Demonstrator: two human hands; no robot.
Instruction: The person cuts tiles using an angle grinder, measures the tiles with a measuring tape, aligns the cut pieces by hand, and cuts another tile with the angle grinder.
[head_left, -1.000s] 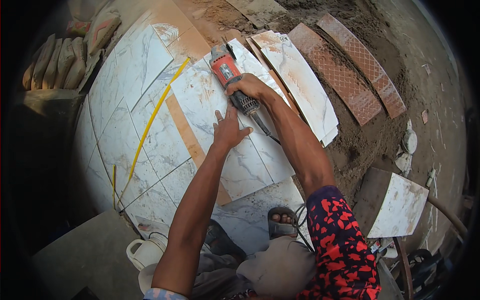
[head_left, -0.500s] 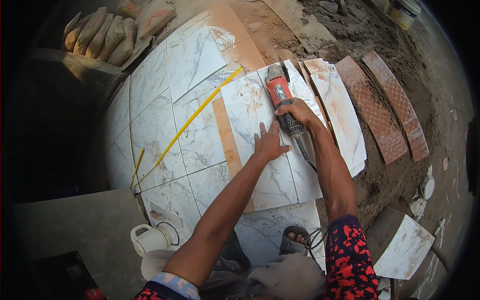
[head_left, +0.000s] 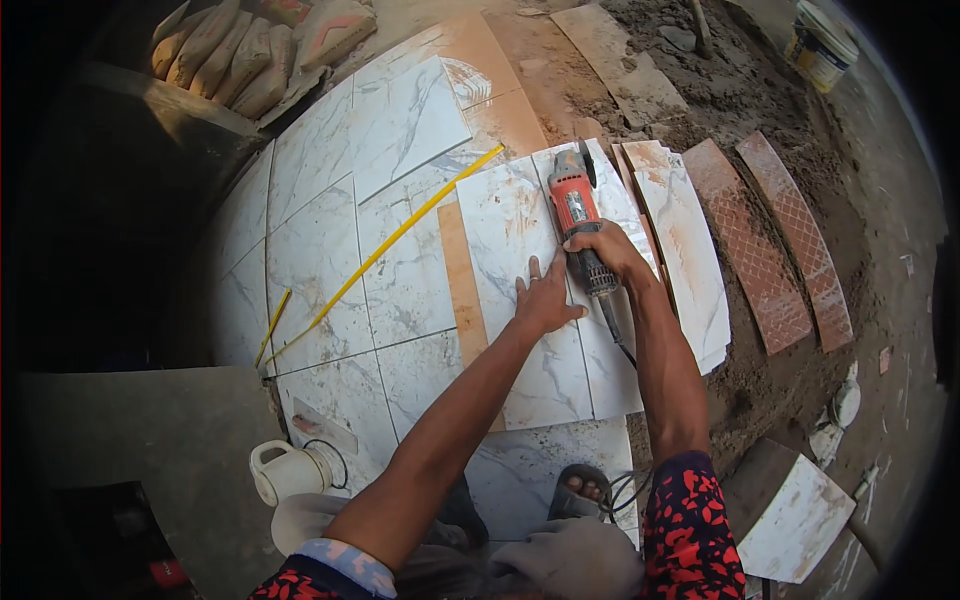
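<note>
My right hand (head_left: 612,248) is wrapped round the black rear body of a red and grey angle grinder (head_left: 574,203). The grinder lies along a dark straight line running lengthwise on a white marble-patterned tile (head_left: 500,225). Its dark disc (head_left: 587,165) stands on edge near the tile's far end; whether it touches the tile I cannot tell. A cable trails back from the grinder toward my right forearm. My left hand (head_left: 547,303) presses on the tile left of the grinder, fingers spread and thumb out to the right, with a ring on one finger.
A yellow strip, perhaps a measuring tape (head_left: 400,235), lies across floor tiles on the left. Stacked tiles (head_left: 680,240) and brown patterned pieces (head_left: 750,245) are on the right. A white jug (head_left: 290,470) stands near my left knee, sacks (head_left: 235,60) far left, a bucket (head_left: 822,45) far right.
The whole view has shifted, so most of the scene sits slightly lower and further right. Against the tile, the grinder has come slightly nearer me. Both hands keep their places.
</note>
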